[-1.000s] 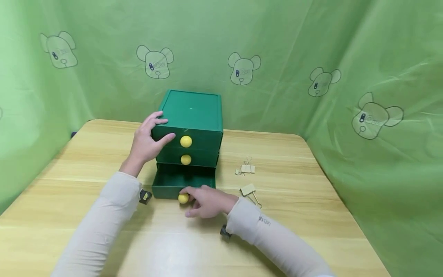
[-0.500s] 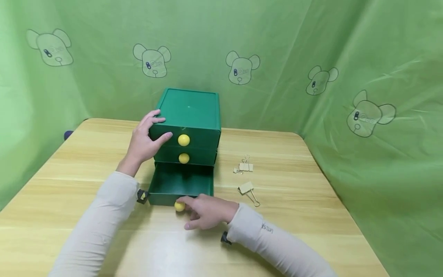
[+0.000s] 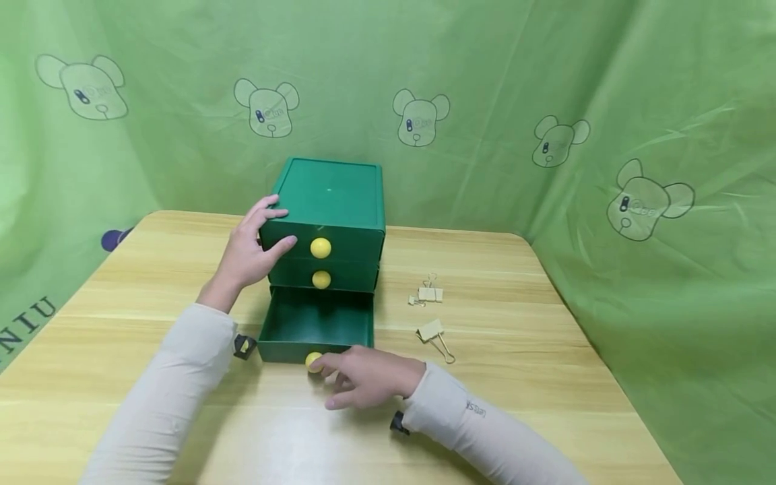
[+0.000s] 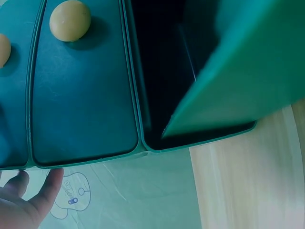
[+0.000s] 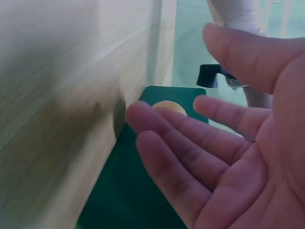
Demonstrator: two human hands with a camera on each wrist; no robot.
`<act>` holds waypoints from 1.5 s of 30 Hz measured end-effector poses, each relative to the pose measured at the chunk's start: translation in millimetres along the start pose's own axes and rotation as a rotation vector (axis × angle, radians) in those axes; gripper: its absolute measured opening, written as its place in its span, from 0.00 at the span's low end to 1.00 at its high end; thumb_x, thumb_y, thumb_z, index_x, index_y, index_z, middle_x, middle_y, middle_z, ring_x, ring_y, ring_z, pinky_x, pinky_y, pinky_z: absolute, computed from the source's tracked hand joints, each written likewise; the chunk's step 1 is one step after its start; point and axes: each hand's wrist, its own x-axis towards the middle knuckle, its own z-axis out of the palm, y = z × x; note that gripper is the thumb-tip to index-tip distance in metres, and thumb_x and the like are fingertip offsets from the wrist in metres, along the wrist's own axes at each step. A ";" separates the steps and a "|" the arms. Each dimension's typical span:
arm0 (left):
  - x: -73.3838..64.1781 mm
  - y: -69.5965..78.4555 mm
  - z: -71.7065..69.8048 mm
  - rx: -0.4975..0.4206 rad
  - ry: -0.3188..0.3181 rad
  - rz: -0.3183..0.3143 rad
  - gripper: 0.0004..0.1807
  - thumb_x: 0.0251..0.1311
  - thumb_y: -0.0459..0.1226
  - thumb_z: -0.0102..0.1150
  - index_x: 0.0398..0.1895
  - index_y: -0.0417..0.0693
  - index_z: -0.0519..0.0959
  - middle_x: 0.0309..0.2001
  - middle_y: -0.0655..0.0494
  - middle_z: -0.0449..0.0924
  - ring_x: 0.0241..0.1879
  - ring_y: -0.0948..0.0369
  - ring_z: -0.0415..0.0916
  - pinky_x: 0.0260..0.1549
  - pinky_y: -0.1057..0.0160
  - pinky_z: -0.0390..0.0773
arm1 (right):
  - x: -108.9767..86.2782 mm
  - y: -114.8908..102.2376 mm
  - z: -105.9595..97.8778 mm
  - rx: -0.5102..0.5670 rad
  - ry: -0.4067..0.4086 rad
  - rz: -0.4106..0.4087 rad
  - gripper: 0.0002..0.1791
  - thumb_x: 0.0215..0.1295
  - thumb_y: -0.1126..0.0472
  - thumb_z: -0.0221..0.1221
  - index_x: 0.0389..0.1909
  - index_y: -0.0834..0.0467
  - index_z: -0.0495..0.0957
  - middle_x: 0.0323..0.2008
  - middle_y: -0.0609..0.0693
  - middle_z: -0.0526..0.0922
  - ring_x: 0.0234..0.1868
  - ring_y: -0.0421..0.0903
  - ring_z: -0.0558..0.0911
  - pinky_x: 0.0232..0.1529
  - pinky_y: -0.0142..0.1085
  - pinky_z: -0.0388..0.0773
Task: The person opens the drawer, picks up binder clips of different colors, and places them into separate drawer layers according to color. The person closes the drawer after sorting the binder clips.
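A green drawer unit (image 3: pixel 330 192) with yellow ball knobs stands on the table, its bottom drawer (image 3: pixel 285 351) pulled out and bare inside. At the unit's upper left front corner, my left hand (image 3: pixel 245 252) rests with fingers along the top edge and thumb against the front. In the left wrist view its fingers (image 4: pixel 50 191) lie nearly straight along the side. My right hand (image 3: pixel 372 377) is in front of the drawer, index fingertip right at the bottom knob (image 3: pixel 312 360). In the right wrist view its fingers (image 5: pixel 178 179) are loosely extended, thumb apart.
Right of the unit lie a large binder clip (image 3: pixel 431 330), a medium binder clip (image 3: pixel 430 294) and a small binder clip (image 3: pixel 413 300). A green curtain (image 3: pixel 485 135) closes off the back and sides of the wooden table (image 3: pixel 515 377).
The bottom drawer has come further out toward me with the right hand at its knob. That hand has then loosened and shifted slightly off the knob. My left hand keeps its place.
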 end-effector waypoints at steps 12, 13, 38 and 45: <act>-0.2 -3.1 1.0 -0.010 0.015 0.015 0.26 0.61 0.41 0.62 0.60 0.41 0.72 0.72 0.51 0.58 0.72 0.49 0.52 0.66 0.39 0.53 | -27.2 9.4 -17.5 0.080 0.291 -0.019 0.17 0.66 0.58 0.62 0.52 0.62 0.78 0.35 0.46 0.84 0.32 0.32 0.80 0.36 0.26 0.78; -0.3 -3.2 1.1 -0.010 0.015 0.015 0.26 0.61 0.41 0.62 0.60 0.41 0.72 0.72 0.51 0.58 0.72 0.49 0.52 0.66 0.39 0.53 | -29.5 12.1 -18.1 0.081 0.337 -0.024 0.16 0.65 0.58 0.62 0.50 0.62 0.79 0.32 0.45 0.83 0.30 0.33 0.79 0.34 0.27 0.78; -3.4 1.9 1.1 -0.006 0.010 -0.020 0.26 0.62 0.42 0.62 0.61 0.43 0.71 0.73 0.52 0.56 0.72 0.49 0.50 0.65 0.38 0.52 | -75.6 108.2 -18.9 -0.294 0.580 0.597 0.32 0.60 0.51 0.66 0.62 0.62 0.71 0.61 0.67 0.69 0.56 0.68 0.72 0.56 0.58 0.70; -3.3 1.8 1.1 -0.002 0.012 -0.018 0.26 0.62 0.42 0.62 0.61 0.43 0.71 0.73 0.52 0.56 0.72 0.49 0.51 0.66 0.38 0.52 | -78.9 115.8 -17.6 -0.228 0.476 0.656 0.29 0.64 0.49 0.63 0.59 0.63 0.74 0.59 0.67 0.73 0.58 0.65 0.73 0.57 0.57 0.70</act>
